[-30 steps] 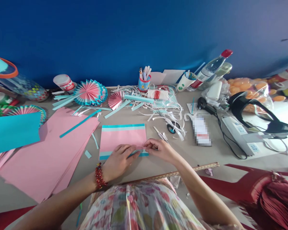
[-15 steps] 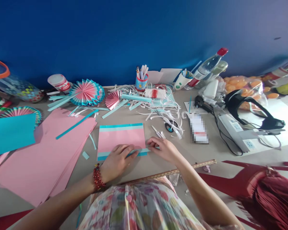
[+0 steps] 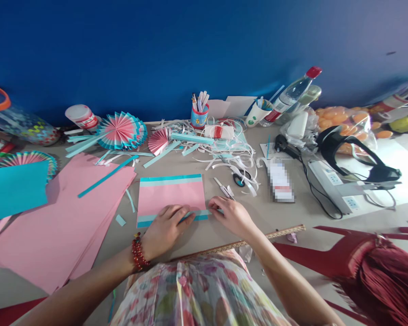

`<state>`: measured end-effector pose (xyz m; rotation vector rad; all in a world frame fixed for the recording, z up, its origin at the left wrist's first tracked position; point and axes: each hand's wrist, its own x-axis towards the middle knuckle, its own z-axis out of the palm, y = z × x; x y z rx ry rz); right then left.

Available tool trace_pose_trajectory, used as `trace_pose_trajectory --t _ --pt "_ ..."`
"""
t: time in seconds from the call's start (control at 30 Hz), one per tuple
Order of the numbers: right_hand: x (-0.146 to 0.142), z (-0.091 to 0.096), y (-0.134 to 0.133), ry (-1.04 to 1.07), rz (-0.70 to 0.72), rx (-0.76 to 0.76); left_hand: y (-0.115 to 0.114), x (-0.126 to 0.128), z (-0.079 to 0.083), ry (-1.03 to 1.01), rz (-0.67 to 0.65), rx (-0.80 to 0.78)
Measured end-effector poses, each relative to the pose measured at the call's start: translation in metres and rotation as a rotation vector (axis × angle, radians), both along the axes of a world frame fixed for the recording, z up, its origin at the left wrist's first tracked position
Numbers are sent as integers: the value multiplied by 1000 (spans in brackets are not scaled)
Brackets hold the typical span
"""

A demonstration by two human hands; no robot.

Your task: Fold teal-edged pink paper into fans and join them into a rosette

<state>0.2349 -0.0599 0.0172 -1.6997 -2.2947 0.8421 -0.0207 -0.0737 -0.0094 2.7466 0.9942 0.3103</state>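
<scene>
A pink sheet of paper (image 3: 170, 194) lies in front of me, with blue and pale blue strips along its far and near edges. My left hand (image 3: 168, 226) rests palm down on the near edge, its fingers stretched over the pale blue paper strip (image 3: 200, 213). At the sheet's right edge, my right hand (image 3: 231, 215) has its fingers curled and pinched around the end of that strip. The fingers partly hide this end. Just beyond the right hand are scissors (image 3: 240, 179) with black and blue handles, partly covered by paper scraps.
Large pink sheets (image 3: 64, 217) and a blue sheet (image 3: 17, 188) lie left. Folded paper rosettes (image 3: 121, 130), paper strips and a pen cup (image 3: 200, 117) stand along the wall. To the right are a phone (image 3: 280, 181), a power strip (image 3: 333, 181) and a bottle (image 3: 292, 95).
The right hand's fingers have closed in slightly toward the sheet's edge, and less of the strip's end shows. The left hand stays in place. The view has shifted a little.
</scene>
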Motion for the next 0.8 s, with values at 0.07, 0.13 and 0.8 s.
trace_pose_trajectory --t 0.07,0.13,0.8 --pt "0 -1 -1 -3 -1 10 0 0 0 -4 -1 1" --pt "0 0 -1 -4 -3 15 -1 0 1 3 -9 5" --pt "8 -1 -4 180 -102 -37 27 25 5 106 -264 36"
